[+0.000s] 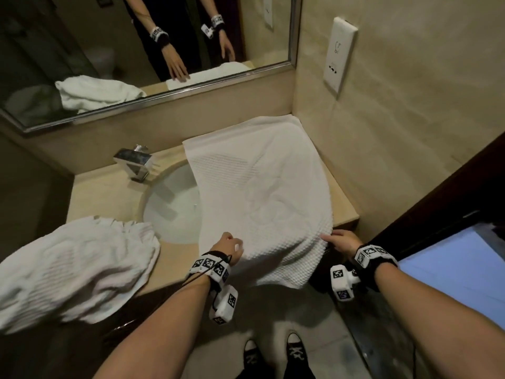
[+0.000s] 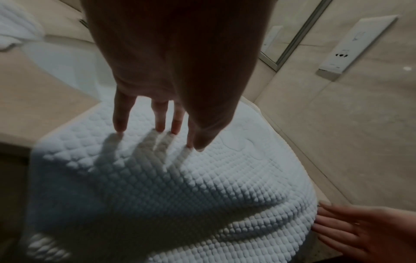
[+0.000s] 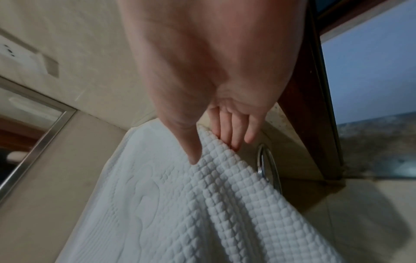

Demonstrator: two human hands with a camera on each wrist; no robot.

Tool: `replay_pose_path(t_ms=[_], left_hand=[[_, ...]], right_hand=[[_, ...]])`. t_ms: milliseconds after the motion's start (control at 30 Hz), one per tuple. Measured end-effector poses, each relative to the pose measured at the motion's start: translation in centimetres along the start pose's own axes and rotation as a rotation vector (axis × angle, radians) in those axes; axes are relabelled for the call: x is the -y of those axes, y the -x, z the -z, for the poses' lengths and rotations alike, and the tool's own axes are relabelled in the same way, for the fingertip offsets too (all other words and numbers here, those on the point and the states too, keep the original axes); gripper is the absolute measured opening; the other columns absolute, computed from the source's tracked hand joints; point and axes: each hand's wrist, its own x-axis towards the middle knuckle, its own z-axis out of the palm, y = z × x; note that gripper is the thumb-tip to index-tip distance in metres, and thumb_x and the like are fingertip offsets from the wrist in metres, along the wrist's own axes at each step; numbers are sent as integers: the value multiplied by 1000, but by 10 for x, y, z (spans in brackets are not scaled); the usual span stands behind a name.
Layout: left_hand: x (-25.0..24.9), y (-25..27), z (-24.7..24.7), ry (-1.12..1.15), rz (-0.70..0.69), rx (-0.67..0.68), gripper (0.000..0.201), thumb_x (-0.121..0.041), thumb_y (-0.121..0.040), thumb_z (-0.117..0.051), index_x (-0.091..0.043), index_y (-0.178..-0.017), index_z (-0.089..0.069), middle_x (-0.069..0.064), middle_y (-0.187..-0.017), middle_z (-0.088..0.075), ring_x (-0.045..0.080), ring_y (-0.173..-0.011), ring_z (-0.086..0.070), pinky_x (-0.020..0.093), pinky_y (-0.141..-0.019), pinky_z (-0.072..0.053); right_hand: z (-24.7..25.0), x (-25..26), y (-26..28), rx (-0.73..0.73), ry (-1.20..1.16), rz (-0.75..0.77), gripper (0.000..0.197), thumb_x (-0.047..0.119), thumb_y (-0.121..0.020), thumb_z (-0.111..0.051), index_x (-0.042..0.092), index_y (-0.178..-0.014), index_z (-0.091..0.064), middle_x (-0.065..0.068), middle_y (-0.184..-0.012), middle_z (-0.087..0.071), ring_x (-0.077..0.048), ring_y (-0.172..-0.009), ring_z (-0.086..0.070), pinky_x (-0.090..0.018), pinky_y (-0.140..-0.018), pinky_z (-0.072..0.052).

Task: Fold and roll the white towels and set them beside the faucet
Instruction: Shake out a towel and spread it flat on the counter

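Observation:
A white waffle-weave towel lies spread flat on the counter to the right of the faucet. Its left side overlaps the sink basin and its near end hangs over the counter's front edge. My left hand touches the towel's near left part with straight fingertips. My right hand pinches the towel's near right edge, thumb on top and fingers against the underside. A second white towel lies crumpled on the counter left of the sink.
The beige counter ends at a tiled wall on the right, which carries a white socket plate. A framed mirror runs along the back. A chrome ring hangs below the counter's front edge, near my right hand.

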Motion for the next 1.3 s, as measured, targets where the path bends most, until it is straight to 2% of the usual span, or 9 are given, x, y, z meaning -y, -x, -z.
replay_pose_path(t_ms=[167,333,433,600,700,800,967,1167,1300], left_hand=[[-2,10,-16,5,0,-36,45,-29,-102,-35,-21,-146,-36,9,-157,-15,28,-135,-41,35,-111,-34],[0,3,-18,49,46,-39,44,-35,-103,-31,-24,-145,-40,6,-158,-19,27,-133,-44,32,-111,-30],[-4,1,-15,42,80,2,46,-35,-103,-31,-21,-147,-35,6,-159,-17,28,-133,-44,31,-110,-29],[-3,-5,-16,87,149,28,50,-39,-102,-31,-20,-149,-30,7,-157,-24,28,-129,-48,29,-102,-34],[-5,-4,-18,101,178,18,51,-41,-101,-33,-22,-149,-31,7,-157,-24,29,-132,-45,32,-106,-33],[-4,-5,-18,120,194,33,55,-47,-100,-30,-23,-149,-29,5,-157,-27,27,-130,-47,30,-103,-34],[-8,-5,-15,61,182,42,49,-37,-102,-29,-22,-149,-29,7,-159,-18,29,-133,-43,32,-106,-33],[-9,-7,-15,79,205,52,53,-41,-101,-30,-19,-150,-27,8,-156,-26,28,-127,-49,32,-101,-36],[-8,-4,-18,27,152,46,50,-39,-102,-28,-21,-149,-28,9,-158,-18,29,-128,-49,28,-97,-36]], right_hand=[[-4,1,-3,40,-53,-3,34,14,-83,-75,-4,-110,-67,-2,-76,-64,-11,-65,-56,-12,-45,-44],[4,2,-14,129,-24,-73,51,29,-54,-77,-3,-94,-68,-13,-81,-68,-29,-77,-64,-35,-70,-52],[12,9,-9,117,9,-87,22,22,-75,-71,4,-75,-57,-10,-66,-54,-24,-60,-51,-29,-56,-41],[26,10,2,140,-127,-110,41,34,-84,-73,6,-64,-51,-9,-53,-52,-14,-32,-46,-20,-37,-38],[34,6,-5,58,-266,-111,49,46,-95,-54,-1,-79,-54,-15,-64,-63,-19,-41,-60,-21,-34,-47],[35,1,-15,146,-261,-149,25,15,-104,-36,-3,-99,-54,-8,-51,-67,-17,-42,-65,-18,-36,-49],[34,7,-3,186,-93,-106,31,5,-94,-59,4,-64,-48,-4,-36,-47,-12,-30,-46,-18,-34,-42],[36,3,-15,119,0,28,31,6,-87,-69,6,-64,-48,-10,-52,-53,-11,-30,-50,-18,-33,-41],[39,9,-9,29,273,69,14,16,-88,-63,5,-79,-62,-13,-75,-70,-25,-73,-67,-25,-60,-48]])
